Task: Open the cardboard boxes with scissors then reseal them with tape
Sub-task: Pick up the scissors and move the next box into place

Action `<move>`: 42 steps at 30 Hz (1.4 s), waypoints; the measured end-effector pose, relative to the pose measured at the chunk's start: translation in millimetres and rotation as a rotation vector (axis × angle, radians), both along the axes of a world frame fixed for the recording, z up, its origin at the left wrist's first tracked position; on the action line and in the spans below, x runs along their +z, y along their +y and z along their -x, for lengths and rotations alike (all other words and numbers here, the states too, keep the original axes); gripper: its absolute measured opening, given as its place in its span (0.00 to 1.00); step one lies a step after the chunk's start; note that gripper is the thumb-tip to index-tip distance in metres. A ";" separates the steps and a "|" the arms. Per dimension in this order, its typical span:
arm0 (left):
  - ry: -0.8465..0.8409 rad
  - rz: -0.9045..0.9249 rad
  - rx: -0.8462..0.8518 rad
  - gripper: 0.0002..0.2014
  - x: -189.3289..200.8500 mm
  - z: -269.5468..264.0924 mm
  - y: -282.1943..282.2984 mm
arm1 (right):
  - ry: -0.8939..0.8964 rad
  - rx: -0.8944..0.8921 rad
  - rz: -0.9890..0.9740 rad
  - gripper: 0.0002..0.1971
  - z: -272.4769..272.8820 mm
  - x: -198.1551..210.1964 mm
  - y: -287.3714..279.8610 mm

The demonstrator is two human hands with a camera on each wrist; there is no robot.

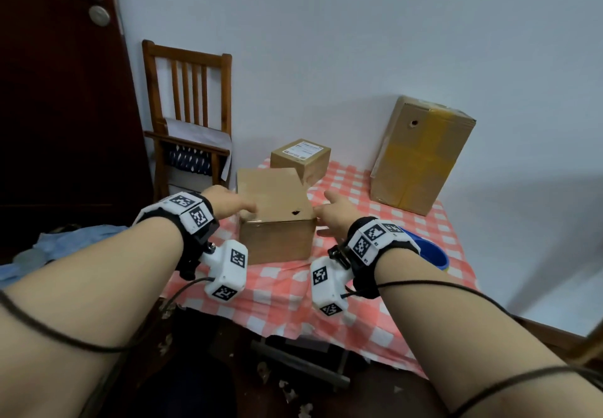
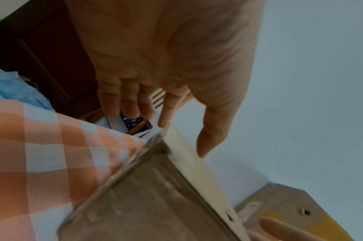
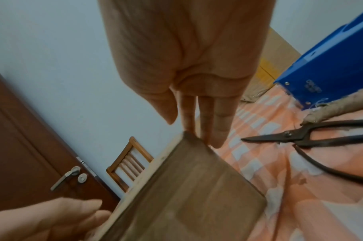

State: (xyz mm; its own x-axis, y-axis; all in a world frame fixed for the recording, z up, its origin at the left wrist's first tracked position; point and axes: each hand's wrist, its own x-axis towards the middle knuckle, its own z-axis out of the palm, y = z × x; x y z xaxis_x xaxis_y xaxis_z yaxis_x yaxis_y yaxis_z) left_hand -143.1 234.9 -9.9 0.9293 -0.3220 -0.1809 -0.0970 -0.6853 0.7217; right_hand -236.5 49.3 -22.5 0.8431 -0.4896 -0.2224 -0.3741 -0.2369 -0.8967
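Both hands (image 1: 228, 204) flanking open box (image 1: 275, 238)

The supporting surface is a table covered with a red-and-white checked cloth (image 1: 385, 218). An open brown cardboard box (image 1: 275, 238) stands near the cloth's front-left area; it serves as the landmark. Behind it stands a small sealed cardboard box with a white label (image 1: 301, 156). To its far right stands a tall cardboard box with yellow tape (image 1: 421, 156). Just right of the landmark lie dark metal scissors (image 3: 312, 140) and a blue tape dispenser (image 3: 325, 71).
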 end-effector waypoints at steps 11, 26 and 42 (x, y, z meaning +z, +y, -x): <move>-0.354 -0.252 -0.427 0.29 -2.3 31.8 -47.6 | 0.460 0.062 0.651 0.12 48.4 -22.5 -43.2; -0.457 -0.711 -0.415 0.50 -24.5 5.9 -62.5 | -0.069 0.246 0.606 0.17 16.8 11.0 -15.0; -0.367 -0.676 -0.503 0.56 -29.3 2.6 -53.2 | 0.205 0.447 0.986 0.13 -26.2 29.0 6.6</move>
